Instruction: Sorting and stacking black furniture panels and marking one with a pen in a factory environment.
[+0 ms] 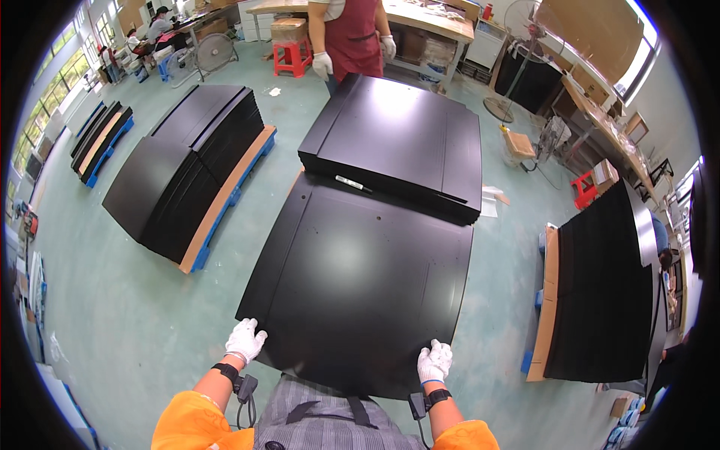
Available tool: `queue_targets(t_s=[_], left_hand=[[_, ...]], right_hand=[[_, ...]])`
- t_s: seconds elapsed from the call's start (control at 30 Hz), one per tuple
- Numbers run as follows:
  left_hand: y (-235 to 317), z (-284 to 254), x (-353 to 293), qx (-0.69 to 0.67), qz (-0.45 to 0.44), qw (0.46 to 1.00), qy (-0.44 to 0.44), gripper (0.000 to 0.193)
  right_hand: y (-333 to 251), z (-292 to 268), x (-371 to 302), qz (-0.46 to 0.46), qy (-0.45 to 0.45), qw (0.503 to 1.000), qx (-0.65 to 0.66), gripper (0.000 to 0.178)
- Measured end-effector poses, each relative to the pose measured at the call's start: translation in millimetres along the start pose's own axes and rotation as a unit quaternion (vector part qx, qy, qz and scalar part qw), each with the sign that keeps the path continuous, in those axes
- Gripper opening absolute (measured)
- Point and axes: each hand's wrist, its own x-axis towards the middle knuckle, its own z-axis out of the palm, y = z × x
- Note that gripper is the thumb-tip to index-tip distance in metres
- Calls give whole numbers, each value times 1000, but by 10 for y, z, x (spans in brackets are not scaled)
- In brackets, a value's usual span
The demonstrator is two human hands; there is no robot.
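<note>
A large flat black panel (352, 277) with a smooth sheen lies in front of me, its near edge close to my waist. My left hand (246, 341), in a white work glove, grips the panel's near left corner. At the near right corner my right hand (435, 362), gloved the same way, has its fingers bent over the edge. What lies beneath the panel is hidden. Beyond its far edge rises a taller stack of black panels (397, 135). A small slim white object with a dark end (350, 182) rests by the gap between them.
A person in a dark red apron (354, 37) and white gloves stands behind the far stack. More black panels are piled on a blue pallet (232, 199) to the left and on another pallet (546, 300) to the right. Workbenches, fans and red stools (291, 58) stand farther off.
</note>
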Motion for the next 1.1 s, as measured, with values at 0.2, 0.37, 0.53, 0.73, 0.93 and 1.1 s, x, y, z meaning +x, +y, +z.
queue_targets(t_s=[0.2,0.37,0.53,0.73,0.93,1.1], left_hand=[[153,-88,681,6,172,979,111,50],[283,-269,1206,15,233,969,82,56],[182,-252,1567,25,299,954,12,63],[-27,-31,1679,-26,332,943,-1,63],[-65,-14,1722,-47,341,939,-22,60],[-65,-10,1705,-38,342,939,-12,60]], right_hand=[[-1095,-130,649,-25,-65,991,116,36],[-2471,-88,1408,-169,-52,976,123,40],[-3530,296,2439,-291,108,949,59,43],[-4303,614,3172,-225,63,964,-131,41],[-4551,739,3164,-161,47,963,-211,21],[-4575,808,3092,-120,34,965,-232,18]])
